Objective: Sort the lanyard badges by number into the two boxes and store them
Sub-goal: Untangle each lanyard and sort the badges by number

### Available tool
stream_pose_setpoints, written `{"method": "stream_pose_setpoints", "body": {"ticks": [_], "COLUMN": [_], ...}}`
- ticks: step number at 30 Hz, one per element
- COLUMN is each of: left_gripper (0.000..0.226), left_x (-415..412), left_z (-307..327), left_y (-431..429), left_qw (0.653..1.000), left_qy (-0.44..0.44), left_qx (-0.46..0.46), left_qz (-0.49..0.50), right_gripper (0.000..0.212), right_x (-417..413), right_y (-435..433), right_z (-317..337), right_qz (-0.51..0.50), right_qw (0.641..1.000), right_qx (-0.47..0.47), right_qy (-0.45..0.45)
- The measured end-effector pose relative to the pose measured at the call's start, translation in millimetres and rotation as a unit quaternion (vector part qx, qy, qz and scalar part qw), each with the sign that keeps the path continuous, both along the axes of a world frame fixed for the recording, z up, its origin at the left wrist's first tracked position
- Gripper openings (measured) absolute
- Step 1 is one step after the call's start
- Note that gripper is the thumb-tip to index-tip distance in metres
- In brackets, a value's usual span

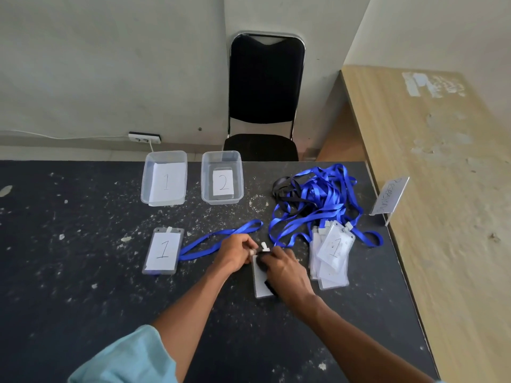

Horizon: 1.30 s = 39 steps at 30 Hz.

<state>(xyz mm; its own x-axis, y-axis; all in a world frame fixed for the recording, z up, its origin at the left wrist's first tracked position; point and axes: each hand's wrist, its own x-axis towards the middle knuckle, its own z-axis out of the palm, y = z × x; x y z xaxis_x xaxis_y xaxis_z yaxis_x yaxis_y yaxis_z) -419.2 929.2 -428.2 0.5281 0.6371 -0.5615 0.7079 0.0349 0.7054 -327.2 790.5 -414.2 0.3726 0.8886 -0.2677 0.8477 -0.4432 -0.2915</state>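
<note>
- The left hand (237, 252) pinches the end of a blue lanyard (221, 239) by the white clip (265, 246).
- The right hand (287, 272) lies over a clear badge holder (260, 288) and pinches its top. The number is hidden.
- The holder looks light, slick and semi-stiff, so it is best taken by its edges or clip tab. The lanyard is limp and tangles easily.
- Box 1 (145, 186) and box 2 (205, 186) sit beyond the hands.

A loose pale blue-green fabric sleeve (130, 357) covers the left upper arm and ends near the elbow (soft folds crease the cloth), while both forearms are bare down to the left hand (235, 252) and right hand (287, 275).
</note>
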Motion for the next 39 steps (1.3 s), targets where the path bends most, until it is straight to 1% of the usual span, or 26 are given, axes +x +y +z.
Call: {"method": "stream_pose_setpoints", "body": {"ticks": [2, 4, 6, 8, 10, 12, 13, 15, 16, 17, 20, 21, 22, 23, 24, 25, 26, 28, 29, 30, 31, 32, 33, 34, 36, 39], "left_gripper": [0.022, 0.021, 0.021, 0.022, 0.019, 0.009, 0.004, 0.008, 0.008, 0.007, 0.013, 0.020, 0.028, 0.031, 0.031, 0.029, 0.025, 0.019, 0.020, 0.025, 0.031, 0.036, 0.040, 0.042, 0.042, 0.031], "left_x": [0.2, 0.0, -0.3, -1.0, -0.5, 0.6, 1.4, 4.5, 6.6, 8.5, 10.0, 8.9, 6.9, 4.3, 0.6, -4.9, -12.4, -33.0, -43.5, -54.3, -64.1, -72.4, -79.4, -85.5, -94.5, -104.4], "left_z": [-1.6, 0.3, 4.2, 7.2, 11.5, 16.4, 19.1, 29.3, 35.3, 40.9, 56.1, 59.2, 62.1, 64.0, 64.1, 61.9, 57.9, 46.6, 36.5, 27.2, 19.2, 13.8, 8.9, 6.2, 3.4, 6.1], "left_y": [-0.1, -0.9, -1.8, -2.6, -2.7, -1.6, -1.0, -1.6, -2.3, -2.2, 2.0, 4.4, 6.2, 7.3, 7.8, 7.6, 7.0, 8.7, 11.3, 13.5, 15.2, 15.6, 15.0, 13.1, 9.5, 9.8], "left_qw": [1.000, 1.000, 1.000, 0.999, 0.999, 0.999, 0.999, 0.992, 0.986, 0.980, 0.957, 0.951, 0.952, 0.962, 0.976, 0.987, 0.989, 0.972, 0.958, 0.943, 0.934, 0.931, 0.929, 0.924, 0.907, 0.891], "left_qy": [0.010, 0.018, 0.026, 0.035, 0.034, 0.019, 0.005, -0.036, -0.058, -0.080, -0.154, -0.172, -0.175, -0.162, -0.135, -0.102, -0.072, -0.028, 0.018, 0.086, 0.149, 0.194, 0.215, 0.224, 0.228, 0.230], "left_qx": [0.009, 0.010, 0.013, 0.012, 0.001, -0.017, -0.029, -0.081, -0.110, -0.134, -0.207, -0.222, -0.217, -0.182, -0.119, -0.035, 0.054, 0.210, 0.280, 0.320, 0.319, 0.296, 0.279, 0.283, 0.332, 0.387], "left_qz": [0.000, 0.004, 0.002, -0.003, 0.002, 0.027, 0.045, 0.088, 0.107, 0.120, 0.133, 0.130, 0.128, 0.126, 0.122, 0.119, 0.119, 0.097, 0.050, -0.010, -0.059, -0.093, -0.116, -0.128, -0.125, -0.063], "right_gripper": [0.031, 0.032, 0.033, 0.032, 0.033, 0.037, 0.041, 0.057, 0.059, 0.053, 0.015, 0.011, 0.011, 0.013, 0.016, 0.017, 0.018, 0.017, 0.016, 0.015, 0.014, 0.014, 0.014, 0.014, 0.016, 0.018], "right_x": [-4.9, -4.4, 2.4, 8.1, 12.2, 13.7, 12.4, 5.7, 0.7, -4.6, -9.9, -7.8, -4.7, -2.2, -0.2, 1.1, 1.9, 0.8, -0.3, -2.0, -4.8, -8.2, -12.1, -16.0, -22.6, -32.2], "right_y": [-13.7, -24.8, -35.2, -46.8, -53.7, -48.6, -41.9, -26.3, -18.9, -12.6, 0.1, 2.3, 3.9, 4.3, 3.8, 3.2, 3.0, 3.5, 4.7, 6.7, 8.9, 11.0, 13.4, 15.9, 20.9, 34.0], "right_z": [1.2, 6.3, 13.3, 23.1, 30.7, 36.3, 37.9, 40.8, 39.5, 38.9, 36.5, 36.6, 37.8, 39.6, 41.5, 43.4, 42.5, 40.7, 38.6, 35.5, 33.4, 31.7, 30.7, 28.6, 25.1, 25.4], "right_qz": [0.100, 0.172, 0.215, 0.219, 0.160, 0.060, 0.011, -0.066, -0.093, -0.107, -0.157, -0.189, -0.223, -0.259, -0.291, -0.310, -0.319, -0.327, -0.333, -0.337, -0.339, -0.340, -0.341, -0.343, -0.337, -0.319], "right_qw": [0.995, 0.983, 0.971, 0.965, 0.980, 0.997, 0.999, 0.992, 0.986, 0.981, 0.968, 0.955, 0.938, 0.917, 0.896, 0.883, 0.878, 0.874, 0.871, 0.869, 0.869, 0.868, 0.868, 0.865, 0.863, 0.862], "right_qx": [-0.026, -0.053, -0.094, -0.128, -0.102, -0.040, -0.021, -0.018, -0.021, -0.010, 0.059, 0.069, 0.082, 0.096, 0.104, 0.106, 0.103, 0.091, 0.085, 0.083, 0.077, 0.072, 0.064, 0.059, 0.052, 0.065], "right_qy": [0.001, 0.024, 0.054, 0.064, 0.054, 0.033, 0.041, 0.107, 0.140, 0.159, 0.186, 0.216, 0.251, 0.288, 0.319, 0.335, 0.341, 0.348, 0.352, 0.354, 0.353, 0.355, 0.356, 0.362, 0.372, 0.389]}}
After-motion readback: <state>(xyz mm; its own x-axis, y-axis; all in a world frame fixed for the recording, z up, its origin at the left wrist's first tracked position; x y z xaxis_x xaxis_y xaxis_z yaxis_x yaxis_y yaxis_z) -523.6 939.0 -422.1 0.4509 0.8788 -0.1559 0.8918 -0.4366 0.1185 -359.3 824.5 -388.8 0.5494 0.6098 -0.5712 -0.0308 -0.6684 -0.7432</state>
